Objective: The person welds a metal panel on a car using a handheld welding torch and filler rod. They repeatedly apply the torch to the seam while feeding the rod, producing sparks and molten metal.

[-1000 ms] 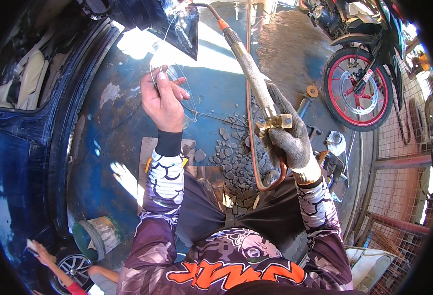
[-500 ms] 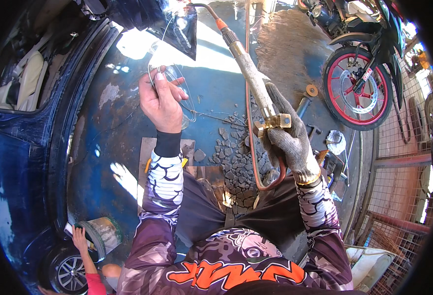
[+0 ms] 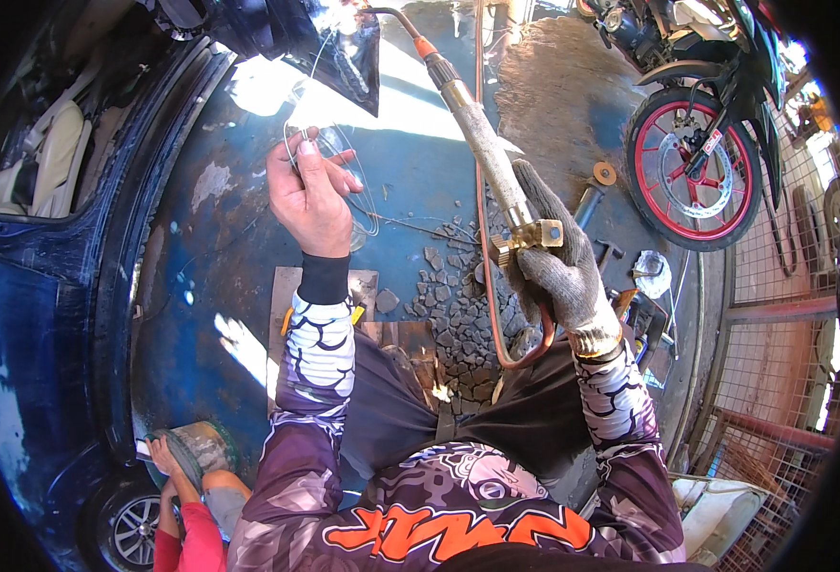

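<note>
My gloved right hand (image 3: 565, 257) is wrapped round the lower body of a gas welding torch (image 3: 485, 143), just by its brass valves. The torch's bent tip reaches up to a dark metal panel (image 3: 351, 71), where a bright glow hides the exact point of contact. Bare, my left hand (image 3: 313, 195) pinches a thin coiled wire (image 3: 370, 205) between thumb and fingers. One end of this wire runs up to the glowing spot at the panel, and its loops hang beside my fingers. A reddish hose (image 3: 525, 362) curves away below the torch.
A dark blue car body (image 3: 39, 315) fills the left side. Broken grey chips (image 3: 458, 324) lie on the floor between my legs. A motorcycle wheel (image 3: 695, 170) stands at the right, with a hammer (image 3: 609, 252) near it. At lower left a person in red (image 3: 191, 534) leans by a bucket (image 3: 201, 446).
The person in red at lower left has come further into view, and their arm has moved. My hands, the torch and the wire have barely shifted.
</note>
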{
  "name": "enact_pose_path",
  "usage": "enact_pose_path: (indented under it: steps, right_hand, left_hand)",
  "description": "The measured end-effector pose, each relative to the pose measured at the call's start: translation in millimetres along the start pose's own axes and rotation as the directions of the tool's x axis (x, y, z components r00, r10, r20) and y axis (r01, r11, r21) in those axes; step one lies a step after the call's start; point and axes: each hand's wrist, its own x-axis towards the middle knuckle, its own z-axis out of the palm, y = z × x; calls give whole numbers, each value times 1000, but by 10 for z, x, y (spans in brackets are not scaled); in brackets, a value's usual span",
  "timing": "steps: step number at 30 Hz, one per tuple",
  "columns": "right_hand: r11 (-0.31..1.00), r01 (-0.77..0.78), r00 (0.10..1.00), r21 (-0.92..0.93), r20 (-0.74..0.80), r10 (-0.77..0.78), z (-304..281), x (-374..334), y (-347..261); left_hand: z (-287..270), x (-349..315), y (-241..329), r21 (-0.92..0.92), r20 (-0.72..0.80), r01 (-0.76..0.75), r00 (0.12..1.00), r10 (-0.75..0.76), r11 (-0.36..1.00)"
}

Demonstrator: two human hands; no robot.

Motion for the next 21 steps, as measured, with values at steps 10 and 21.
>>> enact_pose_path:
  steps: [10, 21]
  right_hand:
    - [999, -36, 997, 3, 66, 36, -48, 0, -38]
    - [1000, -31, 999, 3, 26, 31, -22, -8, -31]
  left_hand:
    - [-8, 5, -22, -6, 12, -30, 999, 30, 1000]
    - [-8, 11, -22, 6, 9, -34, 999, 33, 999]
